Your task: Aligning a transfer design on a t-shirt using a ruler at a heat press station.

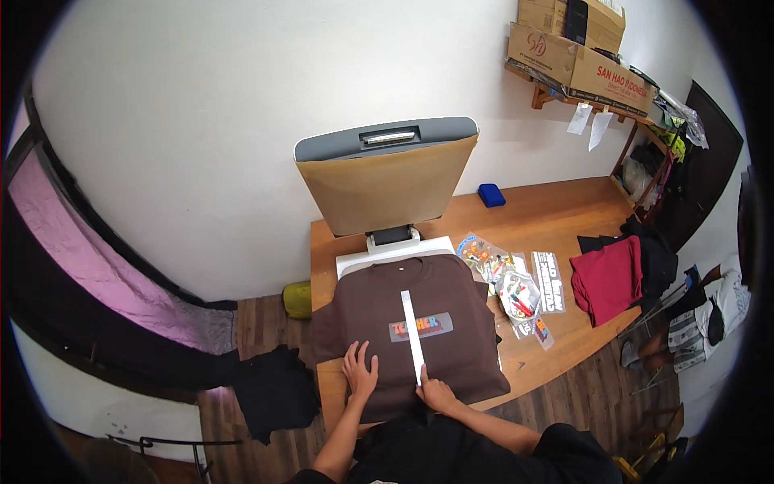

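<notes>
A dark brown T-shirt (367,294) lies spread over the lower platen of a heat press, whose padded upper plate (387,185) stands tilted up behind it. Across the shirt's chest sits a small clear transfer film (439,324) with colourful lettering. A white ruler (409,310) runs lengthwise over the shirt and crosses the film, hiding part of the lettering. My right hand (438,395) grips the ruler's near end, fingers closed. To the left of it, my left hand (360,373) rests flat on the shirt with its fingers apart.
Right of the press, the wooden table (556,214) bears printed transfer sheets (550,282), a filled clear plastic bag (518,294), a blue box (491,195) and folded red cloth (609,278). Black cloth (276,395) hangs low at left. Cardboard boxes (576,68) fill a wall shelf. A person (693,323) sits at far right.
</notes>
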Demonstrator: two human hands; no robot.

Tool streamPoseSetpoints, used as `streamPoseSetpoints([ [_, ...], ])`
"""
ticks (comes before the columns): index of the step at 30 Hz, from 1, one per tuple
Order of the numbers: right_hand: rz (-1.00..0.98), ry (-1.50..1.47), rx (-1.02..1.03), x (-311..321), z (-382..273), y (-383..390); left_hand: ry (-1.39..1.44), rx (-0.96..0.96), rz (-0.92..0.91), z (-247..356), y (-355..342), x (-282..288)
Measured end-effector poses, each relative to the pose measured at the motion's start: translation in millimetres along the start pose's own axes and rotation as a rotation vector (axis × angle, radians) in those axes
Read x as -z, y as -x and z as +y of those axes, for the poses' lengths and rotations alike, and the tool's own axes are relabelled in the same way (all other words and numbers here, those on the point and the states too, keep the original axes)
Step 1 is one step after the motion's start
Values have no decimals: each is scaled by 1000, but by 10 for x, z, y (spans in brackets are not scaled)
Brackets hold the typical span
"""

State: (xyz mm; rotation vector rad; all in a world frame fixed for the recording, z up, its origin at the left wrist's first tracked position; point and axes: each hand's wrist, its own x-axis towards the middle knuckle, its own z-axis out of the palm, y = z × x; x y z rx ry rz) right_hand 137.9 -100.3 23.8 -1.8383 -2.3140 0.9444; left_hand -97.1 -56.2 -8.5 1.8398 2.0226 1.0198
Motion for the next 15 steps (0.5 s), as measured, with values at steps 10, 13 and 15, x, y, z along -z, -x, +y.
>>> streamPoseSetpoints([
  [10, 431, -437, -112, 296, 273, 284, 702, 775, 159, -520, -6, -131],
  [13, 466, -440, 46, 449, 420, 278, 743, 996, -20, -1075, -117, -122],
  [15, 430, -411, 30, 530, 535, 207, 933, 1149, -198, -1286, -110, -144],
])
